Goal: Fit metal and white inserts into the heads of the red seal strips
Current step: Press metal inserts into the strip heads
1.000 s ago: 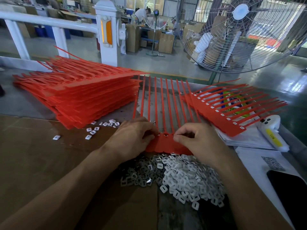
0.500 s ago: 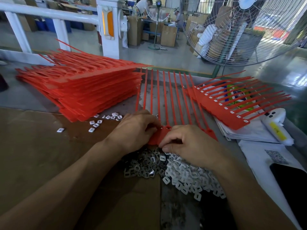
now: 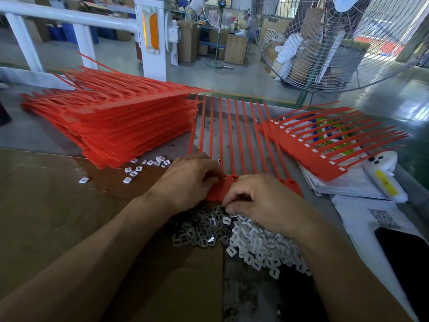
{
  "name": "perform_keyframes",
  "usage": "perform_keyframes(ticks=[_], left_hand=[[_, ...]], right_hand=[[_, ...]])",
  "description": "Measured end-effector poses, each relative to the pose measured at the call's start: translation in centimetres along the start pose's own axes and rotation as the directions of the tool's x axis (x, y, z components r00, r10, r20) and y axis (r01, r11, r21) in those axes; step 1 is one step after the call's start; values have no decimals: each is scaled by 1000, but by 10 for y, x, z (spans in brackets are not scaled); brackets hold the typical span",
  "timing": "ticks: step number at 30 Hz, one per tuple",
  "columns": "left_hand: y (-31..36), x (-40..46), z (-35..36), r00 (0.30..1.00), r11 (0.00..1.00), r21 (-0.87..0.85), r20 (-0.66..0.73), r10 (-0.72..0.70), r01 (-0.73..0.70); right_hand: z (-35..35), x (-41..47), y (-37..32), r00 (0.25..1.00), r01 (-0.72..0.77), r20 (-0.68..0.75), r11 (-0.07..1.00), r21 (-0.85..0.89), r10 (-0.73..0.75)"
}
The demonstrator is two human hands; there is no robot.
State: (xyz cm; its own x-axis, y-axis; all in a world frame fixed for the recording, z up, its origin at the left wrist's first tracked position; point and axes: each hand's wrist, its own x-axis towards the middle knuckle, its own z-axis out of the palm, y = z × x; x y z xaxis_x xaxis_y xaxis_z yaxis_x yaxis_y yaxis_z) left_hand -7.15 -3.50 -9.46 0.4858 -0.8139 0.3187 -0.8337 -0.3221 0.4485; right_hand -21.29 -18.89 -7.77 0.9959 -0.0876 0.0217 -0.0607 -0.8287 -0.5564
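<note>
A comb of red seal strips (image 3: 234, 138) lies in front of me, tails pointing away, its head band partly under my hands. My left hand (image 3: 188, 182) rests curled on the left end of the band, fingertips at the head holes. My right hand (image 3: 262, 201) has dropped to the band's near edge, its curled fingertips touching the top of the insert piles; whether they pinch an insert is hidden. Grey metal inserts (image 3: 197, 231) lie heaped beside white inserts (image 3: 260, 242) just below the band.
A tall stack of red strip combs (image 3: 120, 126) stands at the left. A comb with white inserts in its heads (image 3: 325, 145) lies on papers at the right, beside a white handheld device (image 3: 383, 173). Loose white inserts (image 3: 139, 169) lie scattered. A dark phone (image 3: 406, 252) sits near right.
My right hand has slid from the comb's head band down and toward me onto the insert piles. My left hand has stayed on the band's left end.
</note>
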Motion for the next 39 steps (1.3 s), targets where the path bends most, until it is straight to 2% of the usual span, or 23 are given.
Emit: perform_keyframes(ticks=[22, 29, 34, 39], left_hand=[[3, 0, -1, 1000, 1000, 17, 18, -12, 11], [4, 0, -1, 1000, 1000, 12, 19, -14, 14], [3, -1, -1, 999, 1000, 12, 25, -20, 19], [2, -1, -1, 1000, 1000, 6, 24, -18, 18]], right_hand=[[-2, -2, -12, 1000, 18, 18, 984, -177, -15], [-3, -5, -11, 1000, -4, 23, 993, -116, 7], [-2, -6, -11, 1000, -3, 14, 1000, 30, 3], [2, -5, -6, 996, 6, -91, 986, 165, 9]])
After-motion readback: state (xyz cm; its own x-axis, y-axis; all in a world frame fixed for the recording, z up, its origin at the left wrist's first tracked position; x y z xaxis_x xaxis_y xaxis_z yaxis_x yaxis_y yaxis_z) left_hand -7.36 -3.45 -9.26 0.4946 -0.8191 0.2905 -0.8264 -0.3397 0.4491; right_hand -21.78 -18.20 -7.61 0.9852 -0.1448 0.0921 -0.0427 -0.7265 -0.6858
